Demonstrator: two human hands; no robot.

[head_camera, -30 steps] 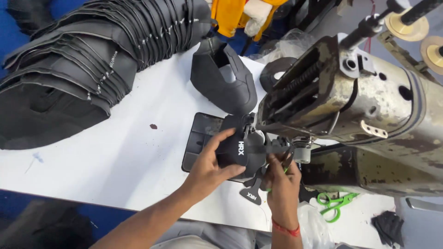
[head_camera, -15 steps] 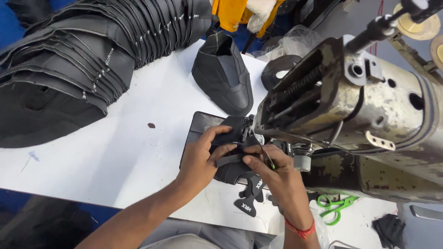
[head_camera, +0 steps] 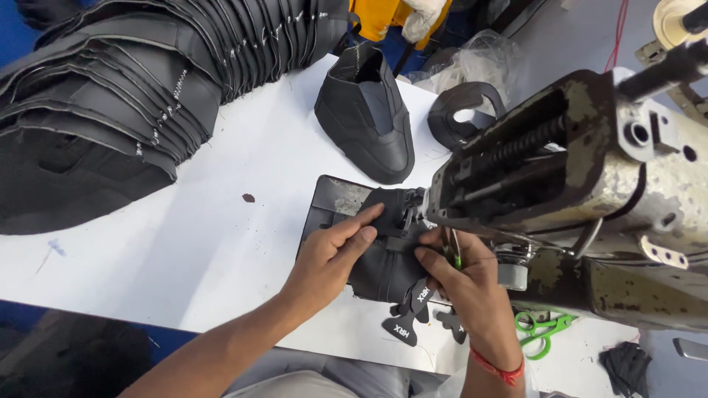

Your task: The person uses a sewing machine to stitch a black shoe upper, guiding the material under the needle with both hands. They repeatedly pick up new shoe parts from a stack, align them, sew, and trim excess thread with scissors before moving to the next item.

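Note:
A black shoe upper piece [head_camera: 383, 258] lies under the needle area of a worn grey sewing machine [head_camera: 590, 184]. My left hand [head_camera: 332, 254] presses flat on the piece from the left, fingers stretched toward the presser foot. My right hand [head_camera: 468, 284] grips the piece's right side just below the machine head, with a red thread band on the wrist. Small black tab pieces [head_camera: 404, 332] lie on the table right below the upper, next to my right hand.
A finished black shoe upper [head_camera: 365, 118] stands on the white table [head_camera: 184, 250] behind the machine plate. A long stack of black uppers [head_camera: 125, 96] fills the far left. A black collar piece [head_camera: 464, 110] and green scissors [head_camera: 542, 332] lie near the machine.
Both hands have pushed the black piece farther under the machine head. My left hand flattened from a cupped grip, and the view shifted slightly.

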